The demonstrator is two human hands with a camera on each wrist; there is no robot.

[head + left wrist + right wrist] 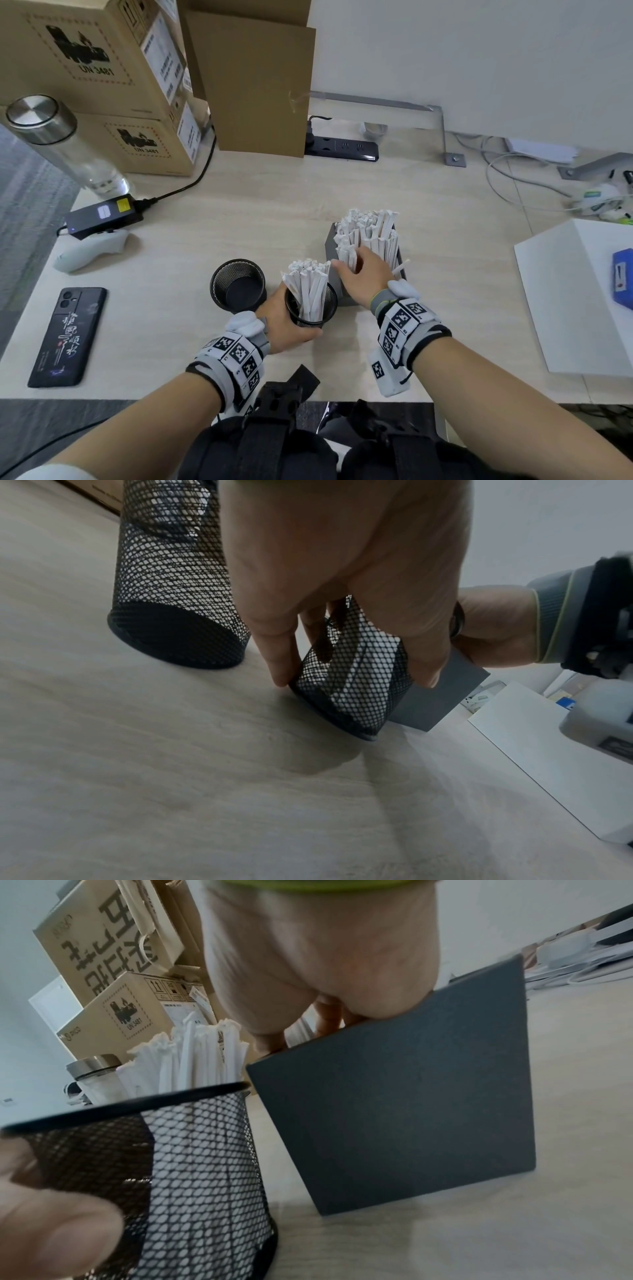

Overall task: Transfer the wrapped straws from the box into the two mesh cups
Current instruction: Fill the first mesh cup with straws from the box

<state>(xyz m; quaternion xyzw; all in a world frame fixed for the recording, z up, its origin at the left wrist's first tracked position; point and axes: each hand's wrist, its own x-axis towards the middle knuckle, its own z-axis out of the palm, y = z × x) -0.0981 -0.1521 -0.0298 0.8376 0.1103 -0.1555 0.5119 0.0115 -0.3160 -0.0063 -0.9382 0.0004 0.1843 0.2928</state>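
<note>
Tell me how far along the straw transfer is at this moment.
Partly done. One mesh cup, gripped by the left hand, already holds a bundle of wrapped straws. The right hand reaches into the box, which is still full. The second mesh cup remains empty.

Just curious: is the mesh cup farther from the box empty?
Empty: the head view shows the far mesh cup's bare dark bottom, no straws inside.

You've got grey-and-white wristbands with black square markers on both bare forearms, black straps below.
</note>
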